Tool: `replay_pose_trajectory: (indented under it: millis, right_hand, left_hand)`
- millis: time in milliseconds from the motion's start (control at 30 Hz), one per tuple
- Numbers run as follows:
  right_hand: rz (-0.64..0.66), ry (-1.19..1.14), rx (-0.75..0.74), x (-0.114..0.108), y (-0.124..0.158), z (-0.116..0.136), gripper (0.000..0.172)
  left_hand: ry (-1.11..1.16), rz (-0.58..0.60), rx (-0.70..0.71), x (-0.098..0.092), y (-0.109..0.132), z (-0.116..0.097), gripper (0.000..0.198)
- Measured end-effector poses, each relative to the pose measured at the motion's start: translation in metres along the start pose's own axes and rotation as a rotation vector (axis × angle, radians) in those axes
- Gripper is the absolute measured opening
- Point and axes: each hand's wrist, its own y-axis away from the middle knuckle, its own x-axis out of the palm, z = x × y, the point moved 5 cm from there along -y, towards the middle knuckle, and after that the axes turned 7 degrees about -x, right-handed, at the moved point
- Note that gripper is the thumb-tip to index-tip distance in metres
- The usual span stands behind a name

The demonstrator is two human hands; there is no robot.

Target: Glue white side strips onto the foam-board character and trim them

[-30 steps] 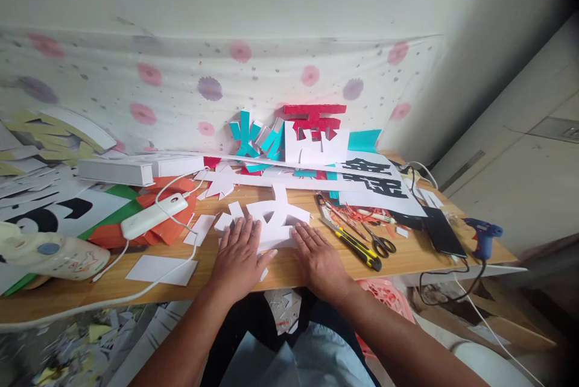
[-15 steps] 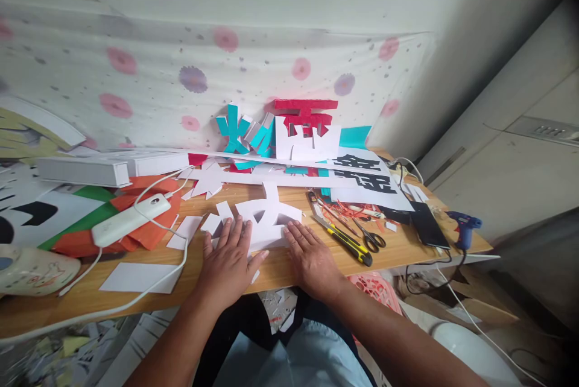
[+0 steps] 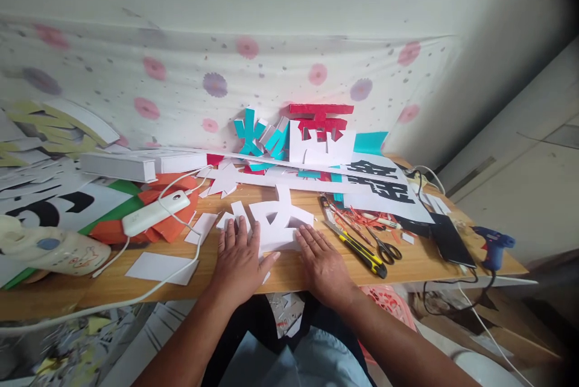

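Note:
A white cut-out character (image 3: 277,231), apparently of card or foam board, lies at the front of the wooden table (image 3: 212,260). My left hand (image 3: 239,263) rests flat over its left side, fingers extended and thumb out, covering part of it. On its lower right corner lie the fingertips of my right hand (image 3: 325,263), stretched out flat. Neither hand grips anything. Just right of the cut-out are a yellow-and-black utility knife (image 3: 362,251) and black-handled scissors (image 3: 388,250). Small white pieces stick out around my left fingers.
A white power strip (image 3: 156,213) and its cable run along the left, near a cream bottle (image 3: 58,248). Red and teal letters (image 3: 321,111) stand at the back beside long white strips. At right are a phone (image 3: 452,241) and a blue glue gun (image 3: 497,245).
The camera view has turned slightly left, so the table and its items appear further right. Both hands stay flat at the same places on the white cut-out.

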Motion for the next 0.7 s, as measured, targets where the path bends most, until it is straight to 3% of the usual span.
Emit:
replay_pose_trajectory:
  millis: [267, 500, 700]
  right_hand:
    - [-0.036, 0.021, 0.003, 0.0000, 0.0005, 0.0005, 0.075]
    - [-0.090, 0.024, -0.023, -0.0027, 0.0018, 0.0010, 0.088]
    - [-0.102, 0.050, -0.052, 0.0001, 0.0045, 0.0000, 0.093]
  left_hand:
    - [0.016, -0.035, -0.022, -0.0019, 0.0042, -0.0002, 0.095]
    - [0.046, -0.018, -0.053, 0.0035, 0.0045, 0.0019, 0.106]
    - [0.066, 0.002, -0.075, 0.0032, 0.0083, 0.0029, 0.103]
